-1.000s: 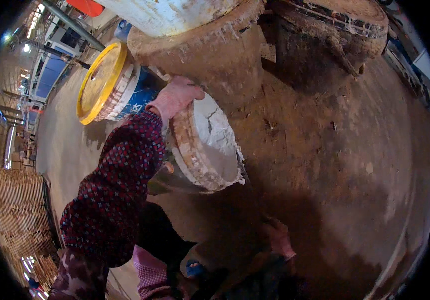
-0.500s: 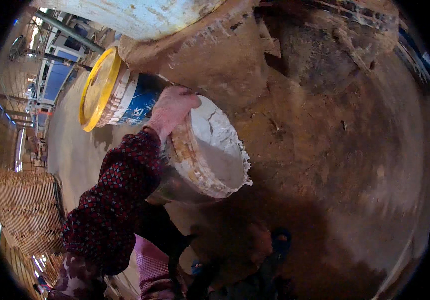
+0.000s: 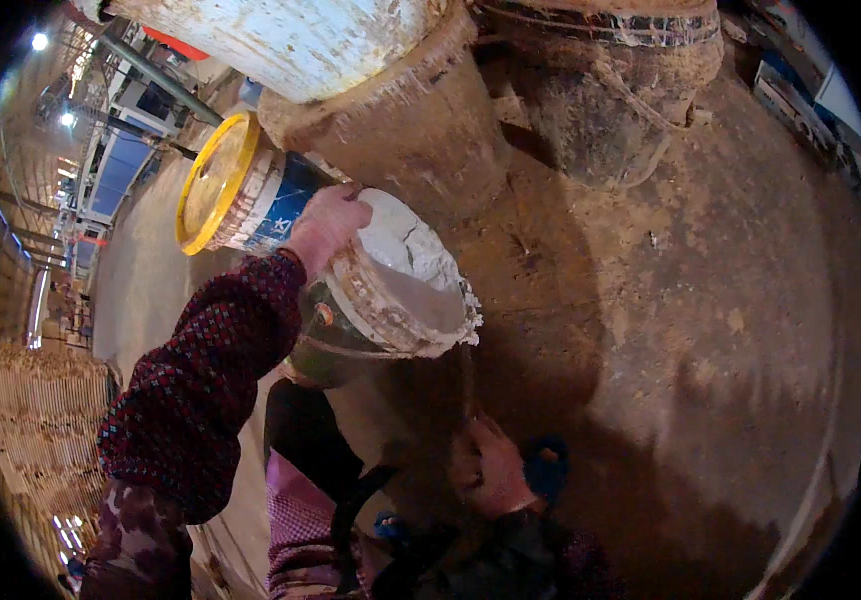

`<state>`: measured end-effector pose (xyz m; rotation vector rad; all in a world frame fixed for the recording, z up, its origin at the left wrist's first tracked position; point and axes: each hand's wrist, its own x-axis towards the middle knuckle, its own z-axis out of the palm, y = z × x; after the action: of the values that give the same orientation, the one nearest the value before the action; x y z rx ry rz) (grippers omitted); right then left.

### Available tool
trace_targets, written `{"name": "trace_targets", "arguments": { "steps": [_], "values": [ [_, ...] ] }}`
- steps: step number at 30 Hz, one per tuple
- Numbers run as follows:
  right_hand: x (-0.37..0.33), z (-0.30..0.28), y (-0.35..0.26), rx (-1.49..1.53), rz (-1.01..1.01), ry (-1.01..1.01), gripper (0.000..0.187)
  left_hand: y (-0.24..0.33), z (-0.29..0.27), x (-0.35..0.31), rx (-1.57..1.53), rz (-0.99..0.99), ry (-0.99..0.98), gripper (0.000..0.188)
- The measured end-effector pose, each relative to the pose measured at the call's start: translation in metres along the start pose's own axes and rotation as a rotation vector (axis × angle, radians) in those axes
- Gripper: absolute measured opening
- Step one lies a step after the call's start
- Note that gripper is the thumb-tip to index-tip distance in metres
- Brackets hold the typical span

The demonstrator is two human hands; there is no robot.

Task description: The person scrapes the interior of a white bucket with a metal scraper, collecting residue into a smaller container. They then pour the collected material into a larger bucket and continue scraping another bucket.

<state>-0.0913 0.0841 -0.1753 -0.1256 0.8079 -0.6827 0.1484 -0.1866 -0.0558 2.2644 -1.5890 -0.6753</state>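
Upper left: bucket point(image 3: 260, 190) with blue-and-white side and yellow-rimmed lid point(image 3: 216, 182). Top centre: big tub point(image 3: 400, 130) caked in brown, pale scuffed container point(image 3: 280, 40) directly above it in frame. Upper right of centre: dark, dirt-crusted tub point(image 3: 600, 110). Far upper left: slanting grey-green pole point(image 3: 165, 75), blue panel point(image 3: 110, 180), two lit lamps point(image 3: 40, 41). Lower left: tall layered tan stack point(image 3: 40, 420). Centre to right: stained brown floor point(image 3: 680, 300), shadow across lower part.

Has a stained brown floor point(image 3: 730, 300), bright lamps point(image 3: 40, 41) past its far left corner, stacked tan sheets point(image 3: 35, 420) along its left edge
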Motion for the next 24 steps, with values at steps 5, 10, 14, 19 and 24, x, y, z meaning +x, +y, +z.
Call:
{"name": "trace_targets", "arguments": {
  "steps": [5, 10, 14, 19, 24],
  "values": [
    [-0.040, -0.059, 0.004, 0.148, 0.255, -0.130, 0.039, -0.015, -0.022, 0.009, -0.082, 0.025, -0.136, 0.042],
    [-0.035, -0.085, -0.011, 0.376, 0.216, -0.390, 0.033, -0.016, -0.009, 0.031, -0.082, 0.217, -0.263, 0.035],
    [-0.007, -0.071, -0.031, -0.962, -0.189, 0.117, 0.040, -0.018, -0.013, 0.034, 0.049, 0.218, -0.288, 0.037],
    [0.018, -0.082, 0.024, -0.275, -0.020, 0.333, 0.038, -0.009, -0.009, 0.017, -0.056, 0.136, -0.197, 0.038],
    [0.028, -0.025, 0.032, -0.323, 0.114, 0.327, 0.047, -0.011, -0.004, 0.010, -0.122, 0.070, -0.112, 0.045]
  ]
}}
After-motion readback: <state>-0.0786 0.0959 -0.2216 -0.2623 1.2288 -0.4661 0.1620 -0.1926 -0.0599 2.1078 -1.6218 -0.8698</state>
